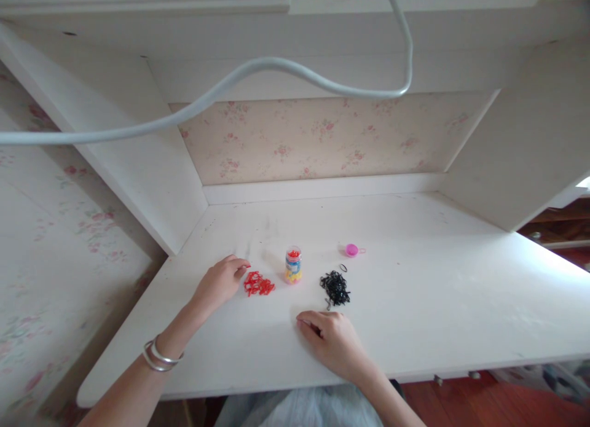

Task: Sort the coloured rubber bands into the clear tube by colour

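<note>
Altogether one jar (293,268), two band piles (259,284) (336,289)

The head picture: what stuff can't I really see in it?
In the head view:
- Red bit at the left hand: too small to name.
- Right hand: its back hides the palm.
- Black bands: top ones hide those beneath.
- Jar: any writing is too small.
- Cable: left and top edges cut it off.

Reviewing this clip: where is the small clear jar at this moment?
In the head view, the jar stands upright near mid-picture on the white desk, between the red bands on its left and the black bands on its right.
</note>
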The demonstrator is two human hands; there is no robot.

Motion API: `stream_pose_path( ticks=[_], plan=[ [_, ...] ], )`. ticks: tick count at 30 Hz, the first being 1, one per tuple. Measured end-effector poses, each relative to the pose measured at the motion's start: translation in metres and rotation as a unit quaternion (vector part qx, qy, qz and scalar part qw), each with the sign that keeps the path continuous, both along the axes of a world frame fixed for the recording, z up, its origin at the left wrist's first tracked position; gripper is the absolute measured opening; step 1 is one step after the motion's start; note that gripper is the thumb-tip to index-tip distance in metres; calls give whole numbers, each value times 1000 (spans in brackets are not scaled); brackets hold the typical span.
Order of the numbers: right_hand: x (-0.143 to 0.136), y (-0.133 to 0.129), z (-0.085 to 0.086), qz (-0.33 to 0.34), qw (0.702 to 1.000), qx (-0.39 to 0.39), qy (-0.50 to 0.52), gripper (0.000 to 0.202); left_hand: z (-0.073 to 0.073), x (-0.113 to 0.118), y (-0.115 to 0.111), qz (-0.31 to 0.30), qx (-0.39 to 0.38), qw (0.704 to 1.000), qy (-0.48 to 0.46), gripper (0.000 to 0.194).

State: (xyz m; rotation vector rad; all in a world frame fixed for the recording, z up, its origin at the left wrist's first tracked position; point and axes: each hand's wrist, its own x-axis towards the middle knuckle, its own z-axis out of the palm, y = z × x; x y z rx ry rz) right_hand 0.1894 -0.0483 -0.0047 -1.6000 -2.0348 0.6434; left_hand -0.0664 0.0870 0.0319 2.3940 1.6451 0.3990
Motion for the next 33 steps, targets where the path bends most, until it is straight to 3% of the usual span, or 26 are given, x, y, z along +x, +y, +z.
stream_pose_path(
  ticks=[3,8,11,19,33],
  plan=[
    [0,0,0,3,1000,-4,0,31,17,12,-8,-8,55,997,-59,23],
    [1,1,0,8,1000,5,4,29,56,47,-27,-82,99,980,-150,25],
    [1,0,-1,6,1000,12,7,28,67,68,-31,-115,109,974,-164,24],
    [2,-1,-2,4,1000,20,10,27,59,94,-20,-127,103,975,-147,26],
    [2,-1,0,11,1000,15,15,27,56,79,-24,-116,115,978,-132,27]
  ],
)
